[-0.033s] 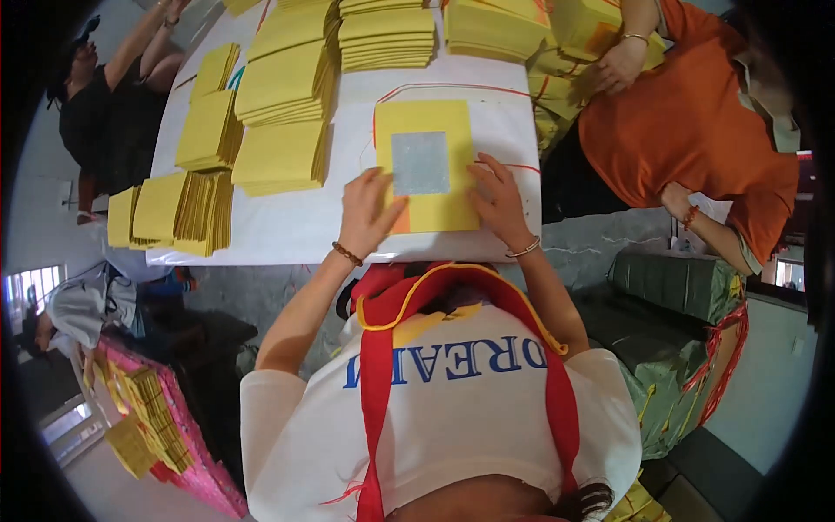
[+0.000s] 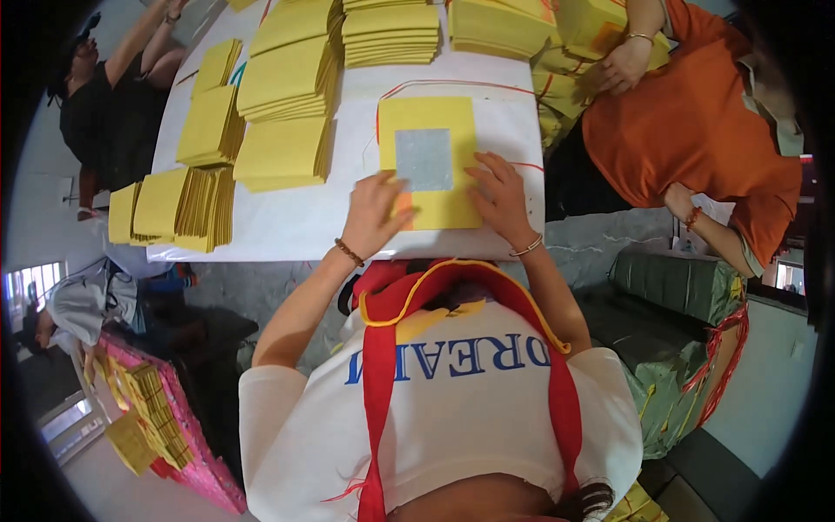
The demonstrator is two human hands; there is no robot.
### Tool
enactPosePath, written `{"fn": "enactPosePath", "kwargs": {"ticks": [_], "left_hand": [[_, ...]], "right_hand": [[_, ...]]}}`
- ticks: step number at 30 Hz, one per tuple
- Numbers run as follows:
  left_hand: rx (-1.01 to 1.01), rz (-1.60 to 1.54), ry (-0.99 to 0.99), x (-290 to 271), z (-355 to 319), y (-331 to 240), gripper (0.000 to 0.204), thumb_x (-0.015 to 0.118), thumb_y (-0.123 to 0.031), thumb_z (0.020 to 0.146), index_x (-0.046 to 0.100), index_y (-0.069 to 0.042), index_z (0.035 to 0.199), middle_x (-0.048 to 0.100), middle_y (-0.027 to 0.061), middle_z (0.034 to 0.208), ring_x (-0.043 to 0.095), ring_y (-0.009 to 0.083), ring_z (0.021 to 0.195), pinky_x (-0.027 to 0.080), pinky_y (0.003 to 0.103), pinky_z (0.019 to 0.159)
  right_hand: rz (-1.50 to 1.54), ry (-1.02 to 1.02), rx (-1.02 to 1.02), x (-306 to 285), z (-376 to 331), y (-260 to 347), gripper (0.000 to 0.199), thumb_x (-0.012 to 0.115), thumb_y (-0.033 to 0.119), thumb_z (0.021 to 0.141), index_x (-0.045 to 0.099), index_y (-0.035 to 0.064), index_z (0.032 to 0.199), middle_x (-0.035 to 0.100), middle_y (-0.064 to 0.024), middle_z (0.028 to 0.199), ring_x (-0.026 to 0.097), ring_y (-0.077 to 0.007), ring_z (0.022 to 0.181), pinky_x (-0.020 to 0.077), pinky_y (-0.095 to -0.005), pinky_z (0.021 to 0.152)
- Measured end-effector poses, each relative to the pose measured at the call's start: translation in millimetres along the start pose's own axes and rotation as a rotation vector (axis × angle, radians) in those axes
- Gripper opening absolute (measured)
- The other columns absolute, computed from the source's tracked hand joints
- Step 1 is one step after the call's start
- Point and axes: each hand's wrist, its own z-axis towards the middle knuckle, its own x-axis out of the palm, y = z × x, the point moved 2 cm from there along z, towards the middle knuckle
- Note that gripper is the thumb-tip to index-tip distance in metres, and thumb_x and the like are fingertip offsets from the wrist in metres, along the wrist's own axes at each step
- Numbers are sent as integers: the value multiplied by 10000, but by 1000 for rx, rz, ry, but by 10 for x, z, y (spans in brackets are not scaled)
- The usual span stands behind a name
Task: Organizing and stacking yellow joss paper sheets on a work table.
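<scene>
Yellow paper stacks lie left on white table. Left hand flat, fingers spread, holding nothing, pressing yellow sheet (square, silver foil patch centred) at the near table edge. Right hand likewise flat on it.

No visible change: both hands flat on yellow sheet.

White table, yellow paper stacks

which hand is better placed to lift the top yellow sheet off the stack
Probably the right hand: its fingertips lie near the silver square, while the left hand rests at the yellow stack's lower corner.
</scene>
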Motion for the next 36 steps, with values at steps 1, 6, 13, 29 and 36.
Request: {"fn": "enactPosePath", "kwargs": {"ticks": [1,6,13,29,36], "left_hand": [[-18,1,8,-32,-23,4,490,686,-283,731,513,-61,1133,483,154,1124,441,329,1041,364,412,880],[207,101,276,-127,16,30,448,663,-295,713,551,-61,1078,532,113,1046,497,280,950,413,366,779],[52,-140,323,-112,153,124,257,620,-232,799,607,-46,976,606,88,802,571,252,738,461,335,670],[-568,-753,577,-75,290,364,208,576,-196,843,641,-2,882,573,-17,706,482,40,663,405,209,590],[-568,-754,601,-89,270,364,213,578,-195,836,649,-2,893,567,-16,668,478,45,624,406,220,555]], "right_hand": [[13,14,4,22,20,29,345,647,164,746,590,101,1081,537,-61,1168,446,-258,1165,375,-388,908],[51,176,113,196,-36,-9,229,658,260,738,641,184,953,553,8,1168,391,-241,1224,195,-493,983],[513,278,415,290,-101,-282,268,513,314,837,633,112,967,545,-23,1217,400,-222,1227,86,-425,1059],[451,303,337,275,-136,-219,450,675,274,727,571,137,1142,458,-29,1319,323,-183,1283,15,-471,1046],[442,300,324,314,-150,-290,462,648,262,736,550,163,1176,453,-23,1327,333,-180,1279,28,-466,1050]]}}
